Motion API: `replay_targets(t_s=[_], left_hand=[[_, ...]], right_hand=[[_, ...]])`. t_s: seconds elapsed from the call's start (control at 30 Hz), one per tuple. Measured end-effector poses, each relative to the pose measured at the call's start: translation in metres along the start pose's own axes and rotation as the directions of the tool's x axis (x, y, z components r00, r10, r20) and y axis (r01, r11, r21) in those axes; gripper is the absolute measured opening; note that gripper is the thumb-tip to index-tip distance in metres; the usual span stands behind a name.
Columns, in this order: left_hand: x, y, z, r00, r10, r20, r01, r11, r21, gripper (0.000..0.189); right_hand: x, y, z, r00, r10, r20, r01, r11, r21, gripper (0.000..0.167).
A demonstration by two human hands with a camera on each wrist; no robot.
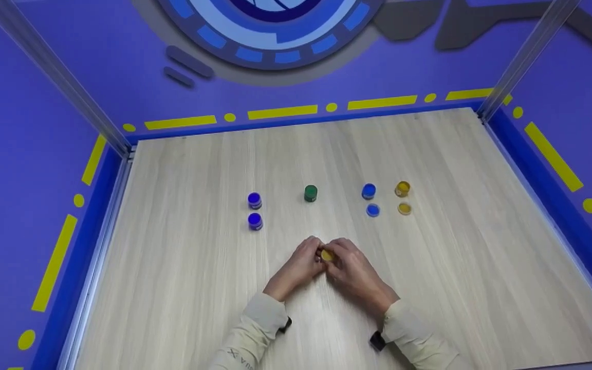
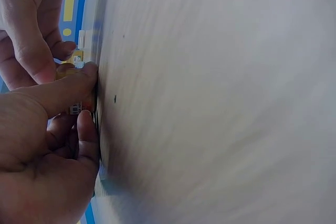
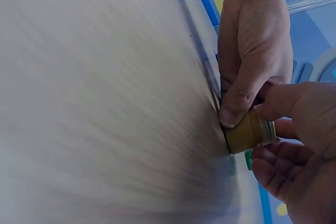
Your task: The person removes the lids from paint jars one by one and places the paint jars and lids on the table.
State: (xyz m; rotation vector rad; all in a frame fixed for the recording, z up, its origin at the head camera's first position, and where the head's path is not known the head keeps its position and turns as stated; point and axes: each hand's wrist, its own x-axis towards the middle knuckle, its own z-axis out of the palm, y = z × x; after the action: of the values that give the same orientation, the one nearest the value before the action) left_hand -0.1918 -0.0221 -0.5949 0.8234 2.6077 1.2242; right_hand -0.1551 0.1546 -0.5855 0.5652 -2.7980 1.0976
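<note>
Both hands meet around a small ochre-yellow paint jar (image 1: 327,255) low over the near middle of the table. My left hand (image 1: 302,264) grips the jar's body; its thumb lies across the side in the left wrist view. The right hand (image 1: 356,270) curls its fingers about the jar's clear lid (image 3: 268,131), which sits on the jar's end in the right wrist view. Fingers cover much of the jar, including part of its printed label (image 2: 76,108). In the right wrist view the jar's base is at or very near the tabletop.
Beyond the hands stand two purple jars (image 1: 255,210), a green jar (image 1: 310,193), a blue jar (image 1: 369,191) and another yellow jar (image 1: 403,188). A blue lid (image 1: 373,210) and a yellow lid (image 1: 404,208) lie before the last two. Panels (image 1: 275,97) enclose the wooden table (image 1: 188,288).
</note>
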Motion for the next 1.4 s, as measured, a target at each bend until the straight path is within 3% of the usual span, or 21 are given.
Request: replay_targets(t_s=[0.2,0.43,0.67,0.9,1.03,1.23,1.4], left_hand=[[0.0,0.001,-0.002,1.0,-0.015,0.018,0.014,1.0,0.023,0.023],[0.0,0.001,0.0,1.0,-0.024,0.014,0.023,1.0,0.019,0.025],[0.0,0.0,0.003,0.999,0.029,-0.036,-0.03,1.0,-0.008,0.025],[0.001,0.001,0.003,1.0,0.021,-0.016,-0.021,0.999,-0.024,0.03],[0.001,0.003,0.002,1.0,-0.017,0.005,0.017,1.0,-0.002,0.03],[0.001,0.007,0.003,0.997,-0.069,0.025,0.068,0.996,0.052,0.031],[0.0,0.01,0.004,0.997,-0.079,0.02,0.078,0.995,0.059,0.031]], right_hand=[[0.001,0.002,0.0,0.998,-0.058,-0.022,0.058,0.998,-0.012,0.039],[0.0,0.002,-0.001,0.998,-0.051,-0.045,0.052,0.998,0.03,0.038],[-0.001,0.007,-0.003,0.992,-0.044,-0.121,0.067,0.979,0.191,0.036],[-0.002,0.012,-0.008,0.984,-0.016,-0.179,0.081,0.929,0.36,0.037],[-0.002,0.008,-0.012,0.986,0.01,-0.166,0.073,0.871,0.485,0.038],[-0.003,0.002,-0.019,0.985,0.156,-0.068,-0.066,0.716,0.694,0.037],[-0.003,0.004,-0.028,0.987,0.161,-0.02,-0.092,0.657,0.749,0.038]])
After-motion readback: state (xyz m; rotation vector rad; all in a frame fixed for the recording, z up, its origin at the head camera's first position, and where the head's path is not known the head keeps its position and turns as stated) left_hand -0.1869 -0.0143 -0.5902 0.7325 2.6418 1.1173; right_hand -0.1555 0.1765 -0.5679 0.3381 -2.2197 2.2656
